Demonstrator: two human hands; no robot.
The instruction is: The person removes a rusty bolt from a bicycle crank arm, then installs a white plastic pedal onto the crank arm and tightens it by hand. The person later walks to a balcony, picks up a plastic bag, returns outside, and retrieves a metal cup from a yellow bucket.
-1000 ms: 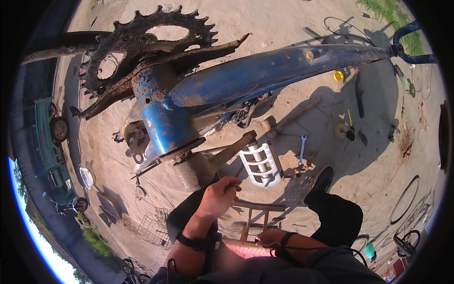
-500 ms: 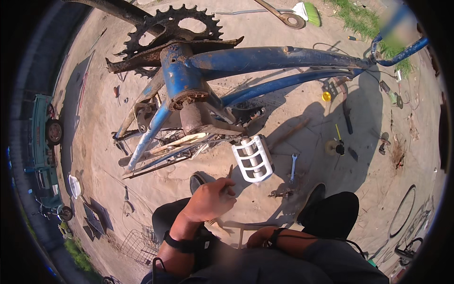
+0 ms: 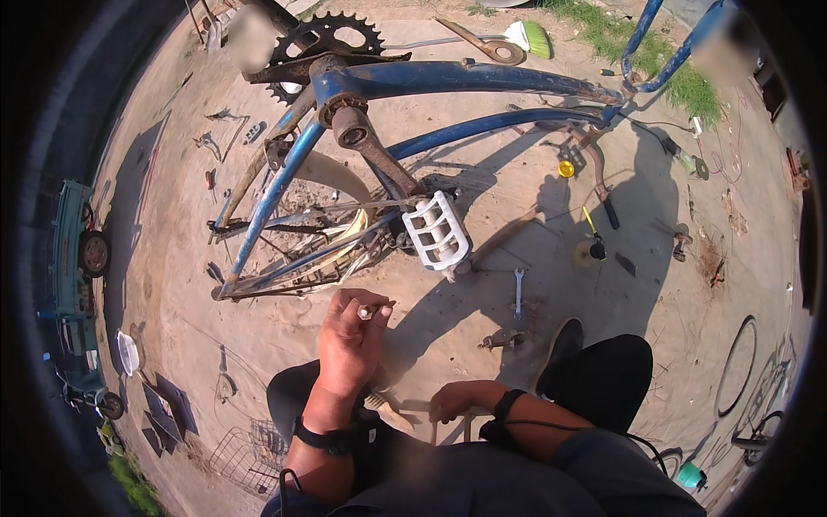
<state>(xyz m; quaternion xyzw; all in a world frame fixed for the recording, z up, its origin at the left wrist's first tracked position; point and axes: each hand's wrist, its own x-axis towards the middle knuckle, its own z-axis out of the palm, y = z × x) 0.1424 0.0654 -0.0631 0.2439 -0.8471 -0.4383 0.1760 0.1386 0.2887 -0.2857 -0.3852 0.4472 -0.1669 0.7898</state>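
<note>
The left hand (image 3: pixel 349 346) has its thumb and fingers closed on a short, slim piece (image 3: pixel 367 312), which lies across the fingertips: brown, roughened-looking, with a pale end, too small from here to name. Ahead of those fingers and to their right, clear of them, is a silvery-white pedal (image 3: pixel 438 231) with a slatted cage. A rusty crank arm (image 3: pixel 382 158) joins it to the bicycle frame (image 3: pixel 474 77) farther beyond, its blue paint scuffed, browned with rust near the crank. The right hand (image 3: pixel 457 401), nearer the body, has its fingers bent downward; I can't tell whether they grip anything.
</note>
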